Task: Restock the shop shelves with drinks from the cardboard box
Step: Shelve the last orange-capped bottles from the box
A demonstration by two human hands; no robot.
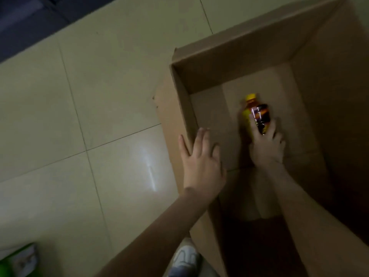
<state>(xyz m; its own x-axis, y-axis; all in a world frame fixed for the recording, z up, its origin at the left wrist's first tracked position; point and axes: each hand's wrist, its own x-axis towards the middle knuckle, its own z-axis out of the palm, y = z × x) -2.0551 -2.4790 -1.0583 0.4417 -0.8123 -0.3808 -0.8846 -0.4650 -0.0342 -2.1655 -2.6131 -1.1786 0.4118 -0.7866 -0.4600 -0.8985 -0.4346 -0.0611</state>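
Note:
A large open cardboard box [229, 62] stands on the tiled floor, filling the right half of the view. Deep inside it lies a drink bottle [256, 111] with a yellow cap and a dark orange label. My right hand [266, 145] reaches down into the box and grips the bottle's lower body, fingers curled round it. My left hand [201, 160] lies flat with straight fingers on the box's left wall rim. No other drink shows in the box.
Pale floor tiles [89, 116] spread to the left of the box. A dark base or shelf foot [30, 19] runs along the top left. A green and white object [18, 258] sits at the bottom left. A white shoe [185, 258] shows beside the box.

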